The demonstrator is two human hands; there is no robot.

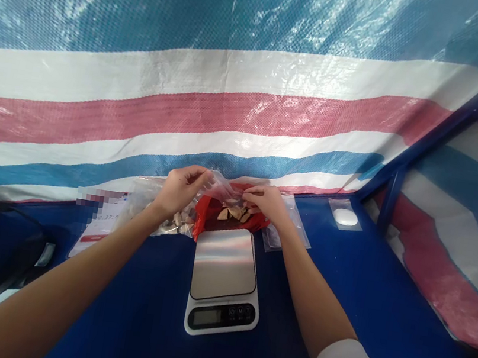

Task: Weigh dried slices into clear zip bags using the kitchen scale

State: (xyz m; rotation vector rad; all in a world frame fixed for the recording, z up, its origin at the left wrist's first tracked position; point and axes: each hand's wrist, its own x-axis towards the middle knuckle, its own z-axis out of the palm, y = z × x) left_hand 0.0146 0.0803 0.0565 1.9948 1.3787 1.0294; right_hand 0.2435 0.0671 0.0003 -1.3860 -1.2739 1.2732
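Note:
A clear plastic bag [221,186] stretches between my two hands above an open red plastic bag [201,212]. My left hand [181,189] pinches its left edge between thumb and forefinger. On the other side, my right hand [266,201] has its fingers closed at the bag's right edge; the fingertips are small and partly hidden. Pale, dried-looking slices [234,212] lie in the red bag, just under the right fingers. In front of the red bag stands a white kitchen scale [225,272] with a bare metal plate and a dark display.
Left of the red bag lies a clear bag of pale chunks [176,223], then a phone-like screen [101,224]. Flat clear bags [295,226] lie under my right wrist. A white oval object [345,217] sits farther right on the blue table [365,293]. Striped sheeting [232,106] rises behind.

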